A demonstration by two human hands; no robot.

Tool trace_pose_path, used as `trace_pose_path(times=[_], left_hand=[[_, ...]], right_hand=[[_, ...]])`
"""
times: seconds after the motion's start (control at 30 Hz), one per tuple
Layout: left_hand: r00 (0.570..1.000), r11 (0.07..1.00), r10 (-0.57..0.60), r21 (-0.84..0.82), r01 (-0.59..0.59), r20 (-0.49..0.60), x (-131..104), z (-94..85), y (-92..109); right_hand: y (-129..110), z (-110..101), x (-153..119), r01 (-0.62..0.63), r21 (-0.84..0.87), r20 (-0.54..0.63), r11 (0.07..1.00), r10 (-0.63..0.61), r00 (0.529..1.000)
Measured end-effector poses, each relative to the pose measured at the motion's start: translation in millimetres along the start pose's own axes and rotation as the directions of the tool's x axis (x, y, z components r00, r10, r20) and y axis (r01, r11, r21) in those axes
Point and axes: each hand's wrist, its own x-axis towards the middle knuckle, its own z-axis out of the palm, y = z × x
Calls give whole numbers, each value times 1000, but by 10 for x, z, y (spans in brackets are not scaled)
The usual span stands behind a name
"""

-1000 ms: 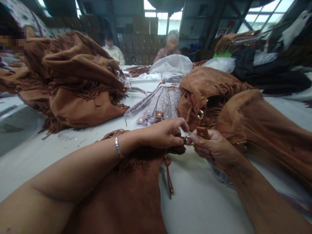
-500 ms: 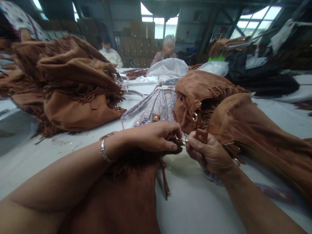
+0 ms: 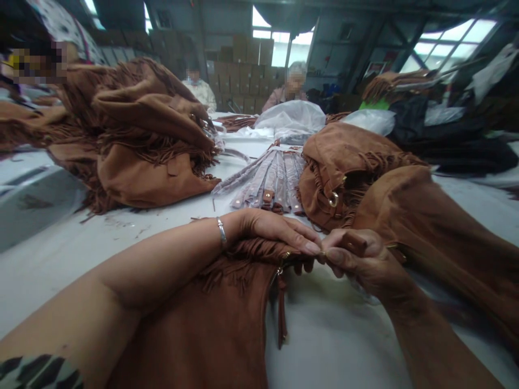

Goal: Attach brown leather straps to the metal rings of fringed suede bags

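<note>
Our left hand (image 3: 284, 232) is curled over the top edge of the fringed suede bag (image 3: 214, 329) beneath it; our right hand (image 3: 365, 259) pinches a leather strap tab (image 3: 353, 243). The bag seems soft, floppy, best gripped by its firmer zipped edge.

Bag workshop; cartons (image 3: 245, 78) stacked behind; fringed bags (image 3: 146, 175) heaped on a table (image 3: 308, 335).

The left hand (image 3: 279, 229) grips a fringed bag (image 3: 206, 329); just beside it, the right hand (image 3: 365, 262) holds a strap (image 3: 354, 243).
</note>
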Motion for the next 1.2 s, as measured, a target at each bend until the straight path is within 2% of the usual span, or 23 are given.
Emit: trace_pose_path(times=[0.13,0.23,0.33,0.43,0.5,0.6,0.67,0.73,0.77,0.83,0.9,0.97,1.07,1.2], left_hand=[[993,982,66,183,-46,-100,-70,69,112],[980,954,66,300,-7,-189,-124,159,184],[940,911,91,408,55,-330,-159,246,198],[917,876,153,480,47,-368,-185,278,178],[926,899,144,438,26,-349,-203,282,159],[943,968,113,250,-33,-312,-219,300,113],[933,981,138,176,-82,-331,-214,323,63],[894,969,191,225,-106,-404,-206,341,2],[862,952,225,291,-95,-455,-204,346,-31],[783,889,308,457,-35,-540,-215,345,-91],[719,807,386,589,40,-578,-245,329,-137],[706,762,415,643,74,-574,-288,303,-166],[719,728,438,682,68,-539,-357,260,-175],[726,505,549,856,107,-414,-432,217,-148]], right_hand=[[14,-14,10,-20,30,1,999,20,1000],[0,-17,9,-17,9,16,1000,17,1000],[-24,-16,-3,-29,-4,33,1000,29,999],[-33,-14,-11,-36,-16,39,999,36,999],[-28,-10,-11,-28,-23,49,999,29,998],[-14,6,-4,-20,-15,69,1000,21,997],[-7,22,10,-41,-2,58,999,41,997],[-1,37,31,-66,0,-35,998,66,997],[1,42,43,-74,-13,-112,997,72,991],[6,47,66,-96,-68,-255,993,76,964],[15,51,83,-130,-124,-300,984,88,950],[33,59,92,-172,-143,-232,975,136,963],[77,74,103,-223,-153,-30,963,221,975],[123,70,110,-244,-145,211,959,271,939]])
